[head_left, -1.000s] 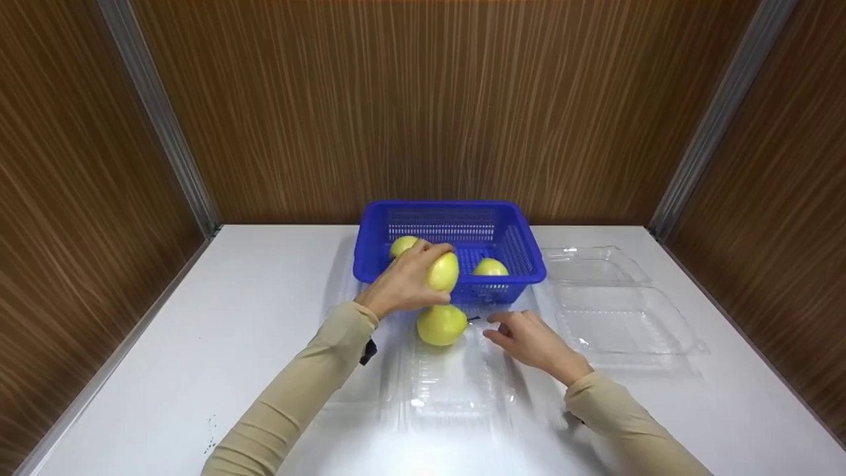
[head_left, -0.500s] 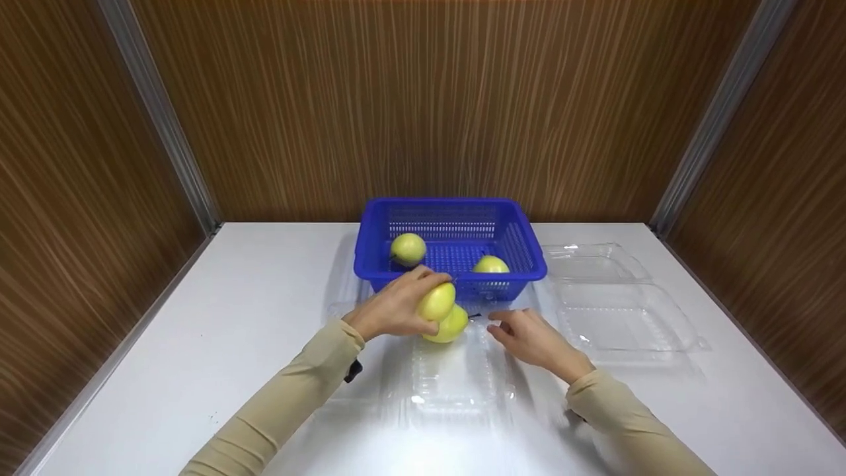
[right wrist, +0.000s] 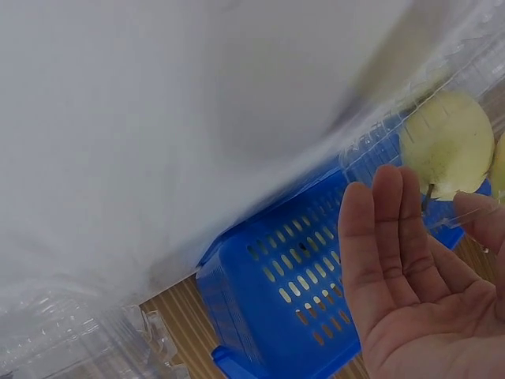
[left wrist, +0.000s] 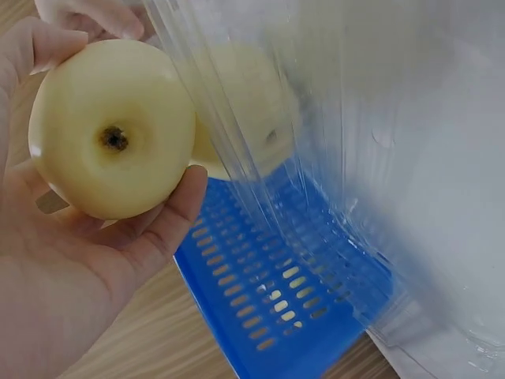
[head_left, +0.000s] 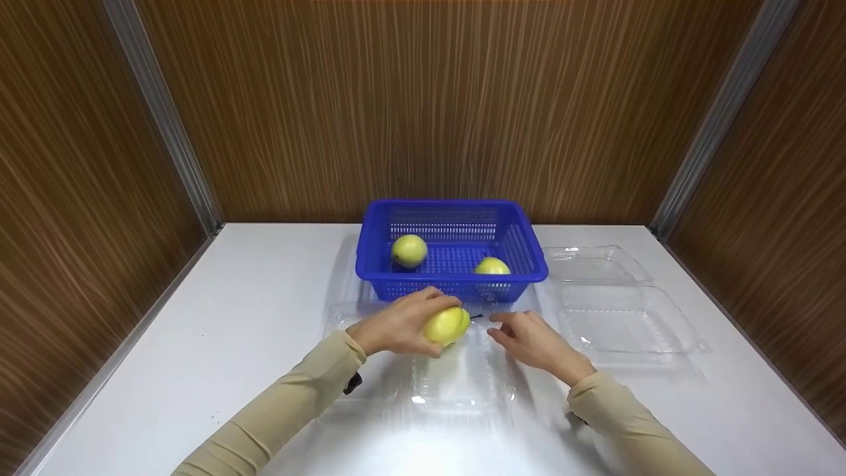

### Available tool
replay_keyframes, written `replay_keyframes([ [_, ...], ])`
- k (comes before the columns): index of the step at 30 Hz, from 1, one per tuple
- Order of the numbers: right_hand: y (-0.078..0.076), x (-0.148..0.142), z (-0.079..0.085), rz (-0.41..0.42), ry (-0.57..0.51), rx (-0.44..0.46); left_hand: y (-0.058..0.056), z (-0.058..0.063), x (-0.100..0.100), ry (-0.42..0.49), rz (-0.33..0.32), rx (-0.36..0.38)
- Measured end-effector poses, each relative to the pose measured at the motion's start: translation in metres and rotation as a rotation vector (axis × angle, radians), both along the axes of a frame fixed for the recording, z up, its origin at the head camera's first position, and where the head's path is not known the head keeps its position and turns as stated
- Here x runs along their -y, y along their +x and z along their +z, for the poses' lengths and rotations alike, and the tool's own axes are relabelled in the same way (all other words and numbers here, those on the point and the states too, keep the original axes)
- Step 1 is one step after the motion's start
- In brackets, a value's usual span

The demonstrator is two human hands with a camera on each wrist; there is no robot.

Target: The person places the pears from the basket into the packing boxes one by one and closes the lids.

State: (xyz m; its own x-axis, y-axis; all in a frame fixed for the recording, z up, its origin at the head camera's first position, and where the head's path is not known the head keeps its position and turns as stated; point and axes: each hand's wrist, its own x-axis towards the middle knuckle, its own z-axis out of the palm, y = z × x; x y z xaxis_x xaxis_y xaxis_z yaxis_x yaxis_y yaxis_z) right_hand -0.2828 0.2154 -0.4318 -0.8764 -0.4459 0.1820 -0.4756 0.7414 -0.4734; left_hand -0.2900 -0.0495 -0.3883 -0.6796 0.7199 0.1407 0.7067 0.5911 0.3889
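My left hand (head_left: 404, 324) grips a yellow pear (head_left: 441, 327) above a clear plastic container (head_left: 456, 391) in front of the blue basket. In the left wrist view the base of this held pear (left wrist: 114, 138) faces the camera. Partly hidden behind it is a second pear (head_left: 465, 322), its dark stem pointing right. Through the clear plastic, the left wrist view also shows that other pear (left wrist: 245, 110). My right hand (head_left: 537, 342) hovers beside the stem with fingers loosely bent, holding nothing. In the right wrist view its fingers (right wrist: 387, 237) are near a stemmed pear (right wrist: 446, 142).
A blue basket (head_left: 453, 277) stands at the back, with one pear (head_left: 410, 251) at its left and another pear (head_left: 492, 266) at its right. To the right lies another clear container (head_left: 621, 320) with its lid part (head_left: 595, 264) folded back. Wood-grain panels enclose the white table (head_left: 264, 284).
My left hand has brought its pear from the basket's front rim down and towards me, beside the pear in the container. The right hand has stayed nearly still.
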Motion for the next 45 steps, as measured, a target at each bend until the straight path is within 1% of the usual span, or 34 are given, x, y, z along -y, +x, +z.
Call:
replay_keyframes([
  [3,0.000,0.000,0.000,-0.001,0.001,-0.006,0.002,0.000,-0.004,-0.017,-0.026,-0.015],
  [9,0.000,-0.001,0.001,-0.003,0.005,-0.013,0.007,-0.001,-0.010,-0.064,-0.111,-0.071],
  [17,0.000,-0.001,0.001,-0.010,0.012,0.006,0.012,-0.005,-0.018,-0.217,-0.254,-0.116],
  [21,0.000,-0.001,0.000,0.006,0.023,-0.041,0.012,-0.008,-0.021,-0.254,-0.324,-0.133],
  [24,0.000,-0.001,0.000,0.017,0.030,-0.062,0.012,-0.010,-0.022,-0.268,-0.355,-0.138],
  [30,0.000,-0.001,0.000,0.011,0.030,-0.036,0.012,-0.016,-0.023,-0.279,-0.370,-0.132],
  [36,0.000,-0.001,0.000,0.001,0.026,-0.022,0.013,-0.018,-0.022,-0.279,-0.356,-0.099],
  [42,0.002,-0.002,0.000,-0.001,0.022,-0.032,0.015,-0.017,-0.019,-0.265,-0.356,-0.142],
  [45,0.003,-0.002,-0.001,-0.013,0.028,-0.037,0.016,-0.017,-0.016,-0.269,-0.334,-0.147],
])
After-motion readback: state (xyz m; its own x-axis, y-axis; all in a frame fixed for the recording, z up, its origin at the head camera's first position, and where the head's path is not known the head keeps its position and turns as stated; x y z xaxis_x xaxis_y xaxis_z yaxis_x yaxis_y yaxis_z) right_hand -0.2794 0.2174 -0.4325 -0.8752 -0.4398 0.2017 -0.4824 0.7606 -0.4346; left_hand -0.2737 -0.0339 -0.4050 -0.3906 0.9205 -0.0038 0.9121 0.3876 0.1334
